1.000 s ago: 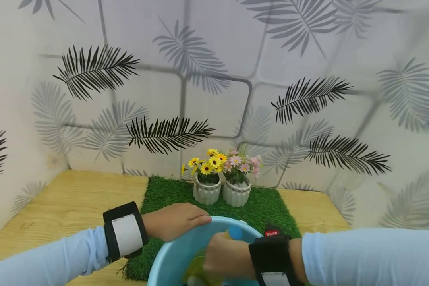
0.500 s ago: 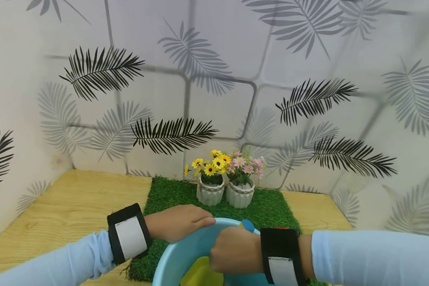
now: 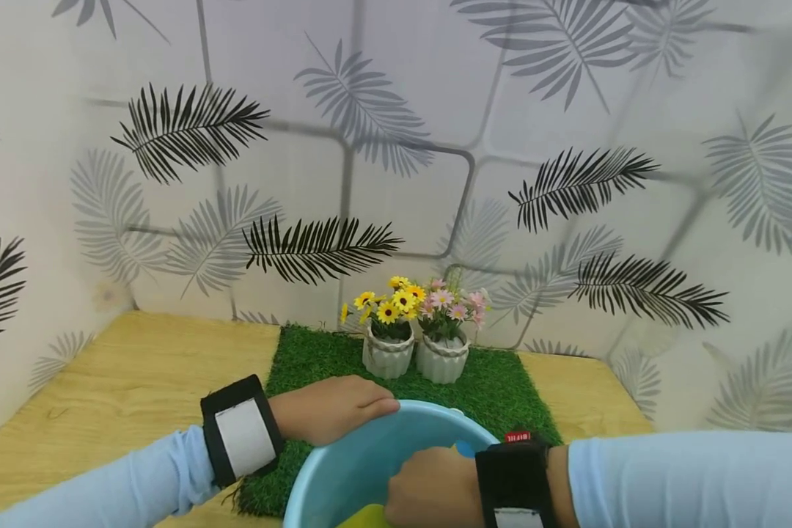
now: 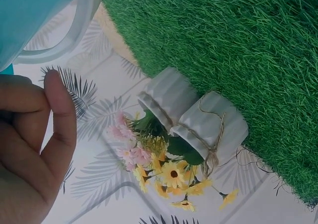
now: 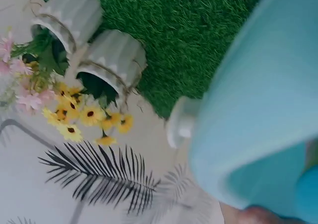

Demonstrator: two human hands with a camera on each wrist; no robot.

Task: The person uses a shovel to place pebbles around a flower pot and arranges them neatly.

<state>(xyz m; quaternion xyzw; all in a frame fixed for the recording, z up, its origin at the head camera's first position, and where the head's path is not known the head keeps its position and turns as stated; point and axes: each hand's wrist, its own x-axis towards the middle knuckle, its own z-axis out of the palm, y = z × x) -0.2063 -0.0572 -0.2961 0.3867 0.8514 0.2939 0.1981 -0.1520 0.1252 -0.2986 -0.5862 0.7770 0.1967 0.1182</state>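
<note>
My left hand [image 3: 336, 407] grips the far-left rim of a light-blue plastic tub [image 3: 313, 484], its thumb lying along the edge; curled fingers [image 4: 59, 119] show beside the rim in the left wrist view. Inside the tub, my right hand [image 3: 432, 484] holds the handle of a yellow scoop-like tool [image 3: 366, 518]. The handle's blue end [image 3: 463, 448] sticks out above the fist. Most of the tool is hidden by the hand and the frame's bottom edge. In the right wrist view the tub wall [image 5: 258, 85] hides nearly all of that hand.
Two white pots [image 3: 388, 353] with yellow flowers [image 3: 396, 301] and pink flowers [image 3: 450, 304] stand behind the tub on an artificial grass mat [image 3: 330, 352]. Below the mat is a wooden table [image 3: 191, 359] against a leaf-patterned wall [image 3: 290, 176]. A white knob [image 5: 181, 122] juts from the tub's outer side.
My right hand rose slightly with the tool, then sank lower into the tub. The yellow part has dropped towards the frame's bottom. My left hand keeps its place on the rim.
</note>
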